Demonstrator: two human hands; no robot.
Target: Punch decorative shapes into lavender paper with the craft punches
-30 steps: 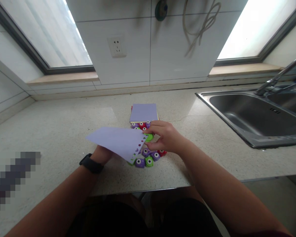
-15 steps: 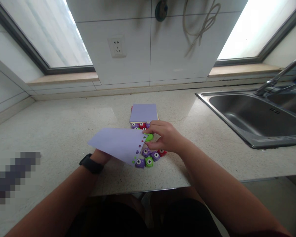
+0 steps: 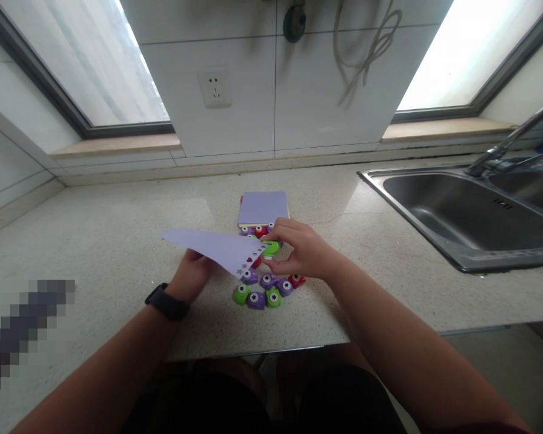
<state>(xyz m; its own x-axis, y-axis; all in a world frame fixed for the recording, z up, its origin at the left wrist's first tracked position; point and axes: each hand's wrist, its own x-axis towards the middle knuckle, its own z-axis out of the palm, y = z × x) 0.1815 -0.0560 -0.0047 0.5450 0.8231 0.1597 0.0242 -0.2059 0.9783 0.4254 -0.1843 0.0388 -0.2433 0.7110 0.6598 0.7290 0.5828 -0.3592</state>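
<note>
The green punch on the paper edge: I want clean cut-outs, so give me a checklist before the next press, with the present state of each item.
1. Right hand grips the green punch: ok.
2. Left hand holds the lilac sheet from below: ok.
3. Sheet edge sits in the punch slot: cannot tell, fingers hide it.
4. New spot is apart from the row of punched holes: cannot tell.
5. Loose punches lie below the sheet, not touching it: ok.
6. Paper pad lies apart from the hands: ok.

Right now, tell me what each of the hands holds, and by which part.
Left hand: lilac paper sheet, from beneath its near edge. Right hand: green punch, pinched at the sheet's punched edge.
</note>
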